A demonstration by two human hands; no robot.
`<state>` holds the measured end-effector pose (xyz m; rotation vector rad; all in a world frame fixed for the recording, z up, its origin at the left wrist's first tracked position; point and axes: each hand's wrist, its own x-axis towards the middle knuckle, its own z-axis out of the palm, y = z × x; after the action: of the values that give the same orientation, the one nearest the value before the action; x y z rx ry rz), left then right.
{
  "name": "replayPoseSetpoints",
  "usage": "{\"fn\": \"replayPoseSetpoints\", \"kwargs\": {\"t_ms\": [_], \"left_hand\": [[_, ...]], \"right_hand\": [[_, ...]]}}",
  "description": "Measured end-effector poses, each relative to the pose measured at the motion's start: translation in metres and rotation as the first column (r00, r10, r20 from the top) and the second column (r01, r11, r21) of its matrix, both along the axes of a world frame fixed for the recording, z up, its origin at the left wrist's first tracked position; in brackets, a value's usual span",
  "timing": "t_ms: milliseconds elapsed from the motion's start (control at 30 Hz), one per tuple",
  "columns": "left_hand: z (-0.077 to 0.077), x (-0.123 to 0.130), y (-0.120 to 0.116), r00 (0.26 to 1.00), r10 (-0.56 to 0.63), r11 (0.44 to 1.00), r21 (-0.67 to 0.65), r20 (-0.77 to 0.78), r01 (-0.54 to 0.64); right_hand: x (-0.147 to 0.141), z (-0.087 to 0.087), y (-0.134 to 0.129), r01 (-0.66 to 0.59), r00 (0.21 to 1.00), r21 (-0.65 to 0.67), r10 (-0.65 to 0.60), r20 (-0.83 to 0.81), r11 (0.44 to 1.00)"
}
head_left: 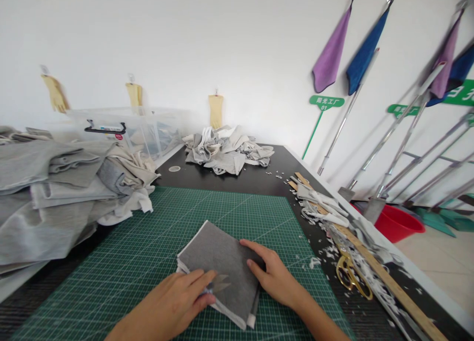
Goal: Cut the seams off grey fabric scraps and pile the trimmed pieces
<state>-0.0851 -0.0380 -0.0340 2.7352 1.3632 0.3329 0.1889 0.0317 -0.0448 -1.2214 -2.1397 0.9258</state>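
Green mat [140, 257]: hemmed by fabric heap [55, 188] at left, wooden ruler [392, 281] and gold scissors [348, 268] at lower right.
Grey cloth [218, 249]: lying lower centre, long axis from upper left to lower right.
Snips [221, 284]: pointing right, above cloth.
Left hand [181, 294]: clasping snips, hiding cloth's lower-left edge.
Right hand [272, 272]: unclenched, resting on cloth.

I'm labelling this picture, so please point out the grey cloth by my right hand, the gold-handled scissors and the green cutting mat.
Grey cloth [222, 254]: head view, upper face.
Gold-handled scissors [348, 265]: head view, gold handles.
Green cutting mat [148, 247]: head view, bare area left of the cloth.
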Motion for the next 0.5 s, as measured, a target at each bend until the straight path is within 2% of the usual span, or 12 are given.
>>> {"fn": "replayPoseSetpoints", "kwargs": {"t_ms": [500], "left_hand": [[-0.0035, -0.0012, -0.0006, 1.000, -0.011, 0.999, 0.039, -0.019, 0.012]], "right_hand": [[-0.0003, 0.0007, 0.0013, -0.002, 1.000, -0.001, 0.002, -0.005, 1.000]]}}
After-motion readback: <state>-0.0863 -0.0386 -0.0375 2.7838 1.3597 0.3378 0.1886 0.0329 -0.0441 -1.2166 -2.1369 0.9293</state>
